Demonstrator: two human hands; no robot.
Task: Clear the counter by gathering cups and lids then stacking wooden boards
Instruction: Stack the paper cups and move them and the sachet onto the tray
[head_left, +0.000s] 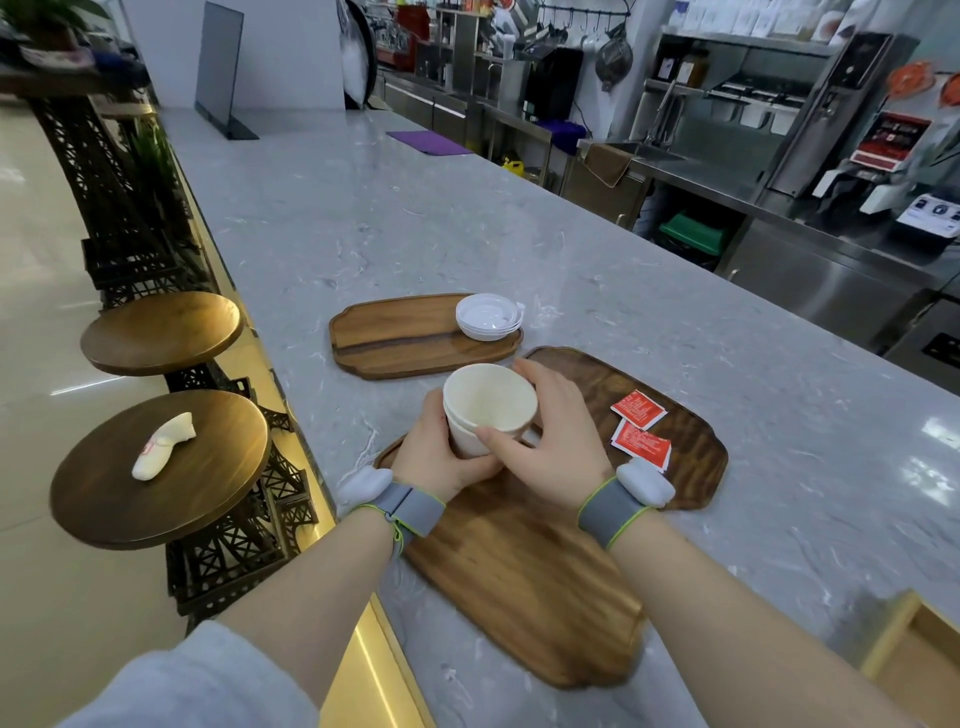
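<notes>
Fingers of the left hand are wrapping round the lower wall of the stacked cups, pressing flat against it; fingers of the right hand are spreading over the far rim w/ the thumb lying across the near side, so both hands are gripping the same stack, which is sitting upright just above the near wooden board; can't tell if the base is touching the wood.

Going by size: the grey marble counter is running away from the camera; the near board is lying lengthwise under the forearms; a second board is lying to the right, partly tucked behind the right hand, carrying two red packets near its middle; a third board is sitting farther back, apart from the cups, w/ a stack of clear lids resting on its right end.

Left of the counter two round wooden stools are standing on the floor; the nearer one is holding a crumpled white napkin.

Both wrists are wearing grey straps w/ a white pod attached.
</notes>
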